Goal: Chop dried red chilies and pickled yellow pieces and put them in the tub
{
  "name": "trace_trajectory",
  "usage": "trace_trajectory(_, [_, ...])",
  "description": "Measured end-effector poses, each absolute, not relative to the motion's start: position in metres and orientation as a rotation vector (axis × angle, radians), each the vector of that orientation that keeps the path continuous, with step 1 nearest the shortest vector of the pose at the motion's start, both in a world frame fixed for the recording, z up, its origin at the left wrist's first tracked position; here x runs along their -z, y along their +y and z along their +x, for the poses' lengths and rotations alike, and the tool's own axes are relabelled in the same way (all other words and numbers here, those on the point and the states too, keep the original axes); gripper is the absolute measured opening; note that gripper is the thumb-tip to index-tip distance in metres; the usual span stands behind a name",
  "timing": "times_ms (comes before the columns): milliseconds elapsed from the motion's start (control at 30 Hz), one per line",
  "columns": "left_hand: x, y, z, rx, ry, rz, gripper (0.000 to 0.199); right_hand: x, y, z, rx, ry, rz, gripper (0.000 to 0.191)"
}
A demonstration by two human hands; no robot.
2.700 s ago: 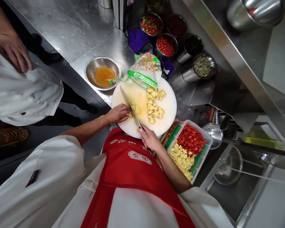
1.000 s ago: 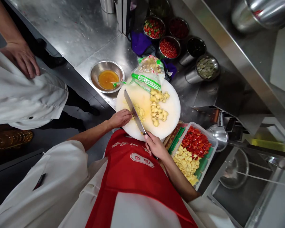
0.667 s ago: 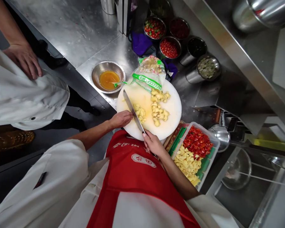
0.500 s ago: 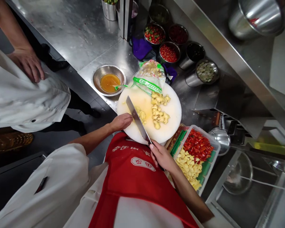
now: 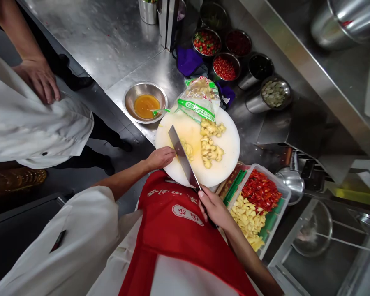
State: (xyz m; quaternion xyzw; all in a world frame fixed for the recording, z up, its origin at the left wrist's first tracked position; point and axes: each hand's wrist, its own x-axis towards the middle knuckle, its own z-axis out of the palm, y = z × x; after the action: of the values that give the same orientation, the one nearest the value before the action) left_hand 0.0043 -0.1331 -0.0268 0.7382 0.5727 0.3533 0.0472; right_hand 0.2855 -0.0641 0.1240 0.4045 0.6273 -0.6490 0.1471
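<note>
My right hand (image 5: 213, 205) is wrapped round the handle of a cleaver (image 5: 185, 158), whose long blade slants across the round white cutting board (image 5: 226, 170). Left of the blade, at the board's edge, my left hand (image 5: 162, 157) has its fingers pressed together; what is in them, if anything, is hidden. Small cut pieces of ginger (image 5: 188, 149) lie just right of the blade, partly covered by it. Further right on the board are knobbly ginger roots (image 5: 211, 152). A printed plastic bag (image 5: 199, 100) with more ginger inside rests on the board's far edge.
A steel bowl (image 5: 129, 98) of orange liquid stands left of the board. Beyond are several steel pots, one with chopped red chillies (image 5: 225, 68). At right a plastic bin (image 5: 284, 193) holds red chillies and pale slices. A co-worker's hand (image 5: 40, 80) rests at the left.
The whole view has shifted slightly, so things sit a little further right. My hands and the cleaver keep nearly the same places over the board.
</note>
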Motion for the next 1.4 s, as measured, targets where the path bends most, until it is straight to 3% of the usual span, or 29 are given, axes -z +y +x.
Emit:
trace_trajectory(333, [0.023,-0.131,0.005,-0.985,1.793,2.201,0.02,-0.124,-0.065,0.286,1.815,1.766,1.169,0.052])
trace_trajectory(600, [0.022,-0.127,0.002,-0.827,1.76,2.247,0.02,-0.072,-0.074,0.255,2.169,1.77,1.207,0.045])
trace_trajectory(833, [-0.007,-0.06,0.021,-0.679,1.935,2.184,0.021,-0.106,-0.06,0.293,2.333,1.901,1.466,0.052])
trace_trajectory(1100, [-0.045,0.033,0.081,-0.017,1.787,2.069,0.055,-0.126,-0.059,0.33,2.317,1.98,1.861,0.048])
trace_trajectory(1267, [-0.046,0.029,0.077,0.037,1.803,2.101,0.052,-0.119,-0.07,0.342,2.335,1.912,1.864,0.044])
trace_trajectory(1400, [-0.037,0.013,0.077,-0.201,1.774,2.056,0.028,-0.111,-0.076,0.341,2.429,1.842,1.844,0.043])
